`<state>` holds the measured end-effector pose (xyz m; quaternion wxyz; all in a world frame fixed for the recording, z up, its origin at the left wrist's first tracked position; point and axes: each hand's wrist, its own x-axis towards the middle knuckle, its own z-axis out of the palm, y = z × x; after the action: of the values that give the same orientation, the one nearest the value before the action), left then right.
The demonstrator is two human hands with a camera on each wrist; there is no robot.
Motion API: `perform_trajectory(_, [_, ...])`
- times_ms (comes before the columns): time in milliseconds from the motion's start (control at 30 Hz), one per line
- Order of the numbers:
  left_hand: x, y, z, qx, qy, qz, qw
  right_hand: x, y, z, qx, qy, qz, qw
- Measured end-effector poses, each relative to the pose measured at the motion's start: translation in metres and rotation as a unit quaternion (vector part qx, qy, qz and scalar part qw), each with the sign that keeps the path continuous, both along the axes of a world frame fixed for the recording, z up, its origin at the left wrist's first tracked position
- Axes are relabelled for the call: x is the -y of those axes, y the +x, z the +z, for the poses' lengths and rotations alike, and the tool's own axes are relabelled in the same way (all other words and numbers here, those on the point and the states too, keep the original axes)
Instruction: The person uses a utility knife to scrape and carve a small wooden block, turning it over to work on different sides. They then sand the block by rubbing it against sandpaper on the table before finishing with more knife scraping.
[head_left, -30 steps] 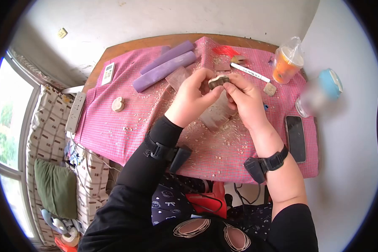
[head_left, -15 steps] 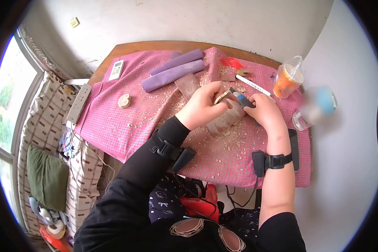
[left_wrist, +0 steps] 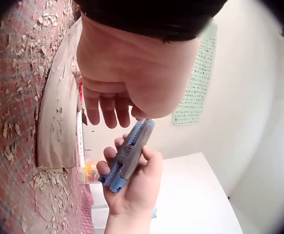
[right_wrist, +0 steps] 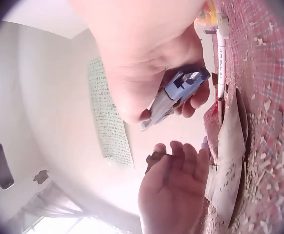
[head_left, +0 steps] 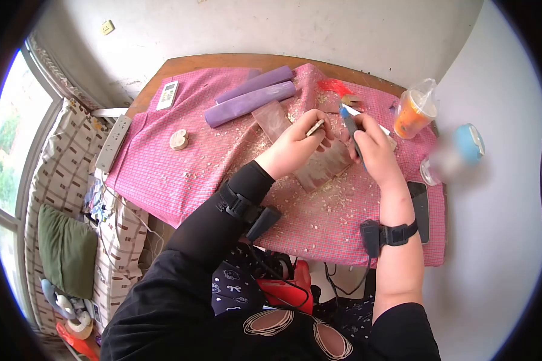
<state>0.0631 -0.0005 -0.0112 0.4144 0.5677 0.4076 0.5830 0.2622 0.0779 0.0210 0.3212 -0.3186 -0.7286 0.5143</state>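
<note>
My left hand [head_left: 289, 147] pinches a small carved piece of wood [head_left: 315, 127] between thumb and fingers, over the middle of the table. In the right wrist view the wood piece [right_wrist: 154, 161] shows as a dark edge by the thumb. A short way to the right, my right hand [head_left: 374, 149] grips a blue and grey utility knife [head_left: 350, 125], its front end pointing away from me. The left wrist view shows the knife [left_wrist: 132, 153] lying across the right palm, apart from the wood. Below both hands lies a worn, whitish-brown board [head_left: 322, 167] among wood shavings.
A heart-shaped wood piece [head_left: 179, 139] and a remote control [head_left: 168, 95] lie at the left. Two purple rolls [head_left: 251, 103] rest at the back. To the right are a white marker [right_wrist: 221, 63], an orange drink cup [head_left: 414, 114], a blue-lidded jar [head_left: 468, 144] and a phone [head_left: 420, 210].
Both hands met at the wood piece one second ago. Half a second ago the knife showed in the right hand close to the wood; now the hands are apart and the knife points forward.
</note>
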Motion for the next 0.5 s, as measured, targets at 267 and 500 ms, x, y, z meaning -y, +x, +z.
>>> perform_trajectory(267, [0.005, -0.010, 0.010, -0.144, 0.044, 0.127, 0.980, 0.012, -0.006, 0.001, 0.052, 0.140, 0.083, 0.985])
perform_trajectory(500, [0.010, -0.012, 0.018, -0.127, 0.044, 0.113, 0.984, 0.012, -0.006, 0.000, 0.049, 0.188, 0.111, 0.975])
